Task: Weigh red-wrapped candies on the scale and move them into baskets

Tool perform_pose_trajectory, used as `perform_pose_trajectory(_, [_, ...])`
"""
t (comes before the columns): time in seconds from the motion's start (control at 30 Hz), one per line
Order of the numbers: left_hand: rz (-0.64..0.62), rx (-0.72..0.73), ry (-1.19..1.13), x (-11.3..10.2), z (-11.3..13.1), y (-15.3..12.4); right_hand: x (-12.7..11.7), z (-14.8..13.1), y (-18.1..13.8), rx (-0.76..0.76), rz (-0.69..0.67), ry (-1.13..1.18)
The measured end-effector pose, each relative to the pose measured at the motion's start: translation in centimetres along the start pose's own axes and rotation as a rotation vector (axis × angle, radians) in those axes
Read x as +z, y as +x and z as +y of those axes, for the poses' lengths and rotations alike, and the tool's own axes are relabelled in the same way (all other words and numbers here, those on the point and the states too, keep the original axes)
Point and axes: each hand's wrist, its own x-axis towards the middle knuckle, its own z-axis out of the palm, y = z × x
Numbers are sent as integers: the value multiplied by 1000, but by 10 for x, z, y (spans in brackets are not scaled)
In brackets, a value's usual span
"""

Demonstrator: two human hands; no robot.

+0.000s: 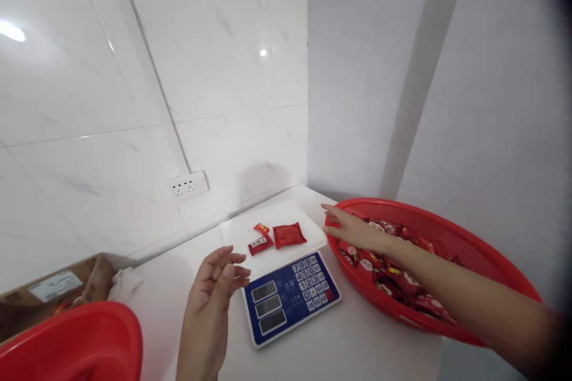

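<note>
Neither grip holds anything right now. Left hand [214,292] hangs over the counter [348,339] just left of the scale [290,294], palm turned inward, fingers loosely spread and a little curled, nothing between them. Right hand [353,229] stretches out flat over the near rim of the big red basket [469,232], fingers extended toward the scale's white tray [241,232], empty as well; its fingertips sit just beside the tray's right edge, and whether they touch it cannot be told.

On that tray lie three red packets: a large packet [289,234] in the middle, a smaller packet [260,244] with a white label just to its left, and a tiny packet [261,228] behind that one. They lie close together; whether they touch cannot be told.

Below the tray, the scale's blue panel shows three grey displays and a keypad [313,283]; digits are too small to read.

The basket on the right is full of little red wrapped sweets [393,280], with the forearm lying across them. At bottom left sits a red tub [75,342], with a cardboard box [53,289] and a crumpled white cloth [125,283] behind it. A wall socket [189,184] sits on the tiled wall.
</note>
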Motion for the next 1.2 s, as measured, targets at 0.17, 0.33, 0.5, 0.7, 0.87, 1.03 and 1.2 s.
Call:
perform_pose_trajectory(0.17, [18,4,-19,-1,-6,3,-27,55,-30,87,-81,-261])
perform_pose_trajectory(0.33, [23,7,1,-1,-10,5,-38,92,-65,252,-264,-446])
perform_pose_trajectory(0.5, [13,-3,26,-2,-13,6,-30,83,-82,203,-283,-504])
perform_pose_trajectory(0.7, [24,-21,20,-3,-18,8,-47,65,-85,196,-243,-361])
perform_pose_trajectory(0.87, [20,-38,28,-2,-21,11,-74,72,-83,268,-197,-185])
perform_pose_trajectory(1.03, [37,-46,47,-3,-22,12,-80,88,-79,378,-269,-39])
perform_pose_trajectory(1.2, [35,-43,57,-3,-22,12,-69,90,-72,355,-285,-63])
